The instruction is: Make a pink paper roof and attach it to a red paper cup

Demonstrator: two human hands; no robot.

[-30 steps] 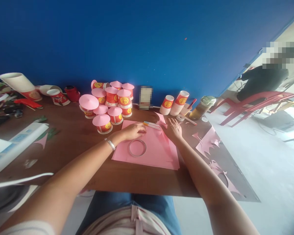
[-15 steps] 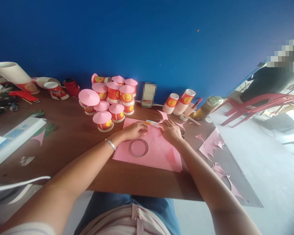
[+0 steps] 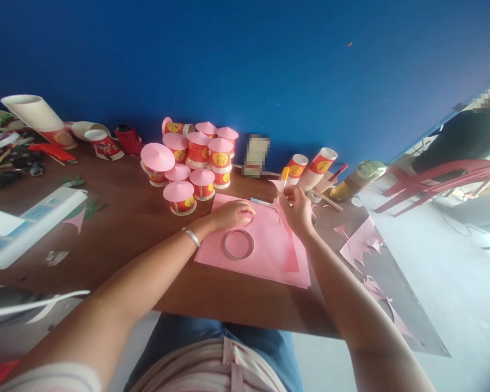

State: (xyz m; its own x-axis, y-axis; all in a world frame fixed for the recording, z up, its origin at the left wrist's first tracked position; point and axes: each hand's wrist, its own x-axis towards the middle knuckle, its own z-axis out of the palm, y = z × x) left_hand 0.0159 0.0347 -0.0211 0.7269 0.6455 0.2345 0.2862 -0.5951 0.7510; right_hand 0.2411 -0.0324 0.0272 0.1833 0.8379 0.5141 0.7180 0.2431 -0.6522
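Observation:
My left hand (image 3: 234, 214) rests on a stack of pink paper (image 3: 265, 247), its fingers loosely bent and nothing visible between thumb and fingertips. Just below it on the sheet lies a thin round ring (image 3: 239, 244). In my right hand (image 3: 296, 209), over the paper's right side, an orange-and-white pen (image 3: 285, 177) is gripped with its orange end up. A slim pale-blue and white stick (image 3: 263, 202) lies along the paper's far edge, between the hands.
Red paper cups with pink cone tops (image 3: 178, 191) stand beyond my left hand. Cup stacks (image 3: 317, 167), a tape roll (image 3: 313, 196) and a bottle (image 3: 357, 179) are at the back right. Paper scraps (image 3: 359, 242) lie right; a power strip (image 3: 28, 226) lies left.
My right hand has raised and turned the orange-and-white pen from lying flat to upright. My left hand stays on the paper. The whole view has shifted slightly.

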